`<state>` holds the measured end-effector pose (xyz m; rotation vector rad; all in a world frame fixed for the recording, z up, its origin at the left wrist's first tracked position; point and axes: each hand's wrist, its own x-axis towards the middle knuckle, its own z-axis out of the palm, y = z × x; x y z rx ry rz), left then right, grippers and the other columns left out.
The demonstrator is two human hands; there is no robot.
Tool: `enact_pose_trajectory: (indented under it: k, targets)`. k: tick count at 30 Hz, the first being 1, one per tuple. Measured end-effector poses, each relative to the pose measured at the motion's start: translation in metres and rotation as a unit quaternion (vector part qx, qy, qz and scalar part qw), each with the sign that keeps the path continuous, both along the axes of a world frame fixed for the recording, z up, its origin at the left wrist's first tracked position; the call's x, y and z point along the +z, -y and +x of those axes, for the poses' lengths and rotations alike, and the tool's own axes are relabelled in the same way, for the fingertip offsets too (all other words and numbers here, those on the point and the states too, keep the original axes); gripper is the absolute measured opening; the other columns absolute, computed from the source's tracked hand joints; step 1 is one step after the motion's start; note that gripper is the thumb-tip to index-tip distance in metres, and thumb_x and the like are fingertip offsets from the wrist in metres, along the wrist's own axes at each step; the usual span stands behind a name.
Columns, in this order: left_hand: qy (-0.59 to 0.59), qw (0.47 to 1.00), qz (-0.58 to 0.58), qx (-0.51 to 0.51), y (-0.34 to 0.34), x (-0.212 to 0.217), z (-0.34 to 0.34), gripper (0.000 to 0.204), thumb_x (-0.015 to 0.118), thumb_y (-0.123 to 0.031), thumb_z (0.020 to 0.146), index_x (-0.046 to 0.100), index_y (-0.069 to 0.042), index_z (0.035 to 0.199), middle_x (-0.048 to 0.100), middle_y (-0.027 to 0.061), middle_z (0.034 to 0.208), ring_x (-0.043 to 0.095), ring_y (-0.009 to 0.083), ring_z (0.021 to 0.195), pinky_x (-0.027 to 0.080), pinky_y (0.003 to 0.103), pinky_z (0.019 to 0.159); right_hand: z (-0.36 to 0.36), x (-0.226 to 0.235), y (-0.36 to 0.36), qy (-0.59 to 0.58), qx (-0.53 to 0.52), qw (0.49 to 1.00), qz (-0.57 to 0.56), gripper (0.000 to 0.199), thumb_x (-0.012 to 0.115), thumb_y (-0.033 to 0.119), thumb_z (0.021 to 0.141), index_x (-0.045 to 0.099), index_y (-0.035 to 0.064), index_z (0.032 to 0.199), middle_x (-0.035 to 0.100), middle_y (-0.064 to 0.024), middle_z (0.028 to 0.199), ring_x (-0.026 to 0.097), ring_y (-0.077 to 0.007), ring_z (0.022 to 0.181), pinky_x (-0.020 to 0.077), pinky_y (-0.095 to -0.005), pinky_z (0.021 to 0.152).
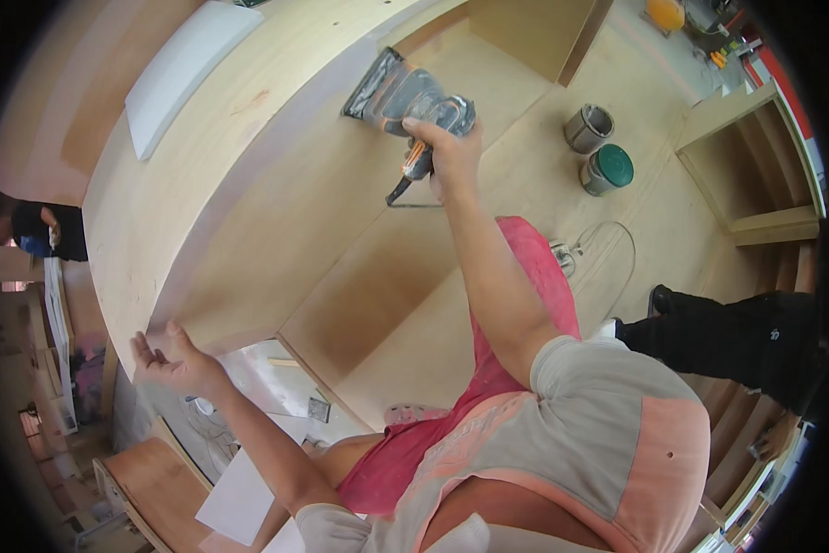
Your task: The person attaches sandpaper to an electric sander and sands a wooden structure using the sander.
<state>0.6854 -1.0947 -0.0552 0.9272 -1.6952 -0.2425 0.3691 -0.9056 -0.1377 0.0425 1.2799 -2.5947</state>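
My right hand (451, 157) is wrapped round a dusty grey and orange electric sander (414, 97), with its short black cord hanging below the grip. The sander's flat pad is against or very close to the edge of a long curved pale wooden piece (184, 198); I cannot tell if it presses. My left hand (179, 364) is at the lower left end of that curved edge, palm partly turned up and fingers apart, holding nothing. Whether its fingertips touch the wood is unclear.
A grey can (588, 128) and a green-lidded container (608, 170) stand on the wooden surface to the right, near a looping cable (631, 244). A white curved block (189, 69) lies on the curved piece. A person in black (728, 341) is at right, another person (50, 230) far left.
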Motion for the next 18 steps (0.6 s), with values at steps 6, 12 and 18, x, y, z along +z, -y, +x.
enact_pose_trajectory:
  k: [6,12,18]
  targets:
    - [-0.132,0.977,-0.054,-0.159,-0.030,0.100,0.005,0.047,0.054,-0.007,0.090,0.036,0.003,0.132,0.054,0.0250,0.122,0.056,0.0320,0.110,0.043,0.040,0.098,0.007,-0.007,0.008,-0.170,-0.073,0.979,0.088,0.061,0.078,0.000,0.060,0.041,-0.0027,0.108,0.057,-0.0130,0.090,0.060,-0.0189,0.060,0.0525,-0.0318,0.048]
    - [-0.011,0.940,-0.182,-0.287,-0.069,0.106,0.002,0.040,0.049,-0.012,0.091,0.041,0.005,0.126,0.060,0.0276,0.108,0.059,0.0364,0.105,0.045,0.042,0.095,-0.009,-0.008,0.005,-0.046,-0.012,0.999,0.010,0.082,0.086,0.011,0.056,0.037,-0.0052,0.119,0.056,-0.0130,0.102,0.058,-0.0182,0.091,0.0505,-0.0301,0.076]
    - [0.199,0.931,0.092,-0.290,-0.090,0.046,-0.035,0.035,0.072,-0.010,0.078,0.058,0.001,0.108,0.064,0.0158,0.094,0.062,0.0249,0.091,0.047,0.036,0.087,0.022,0.015,0.011,-0.138,-0.002,0.982,0.130,0.081,0.085,0.014,0.061,0.034,-0.0031,0.121,0.056,-0.0139,0.101,0.058,-0.0171,0.088,0.0508,-0.0281,0.069]
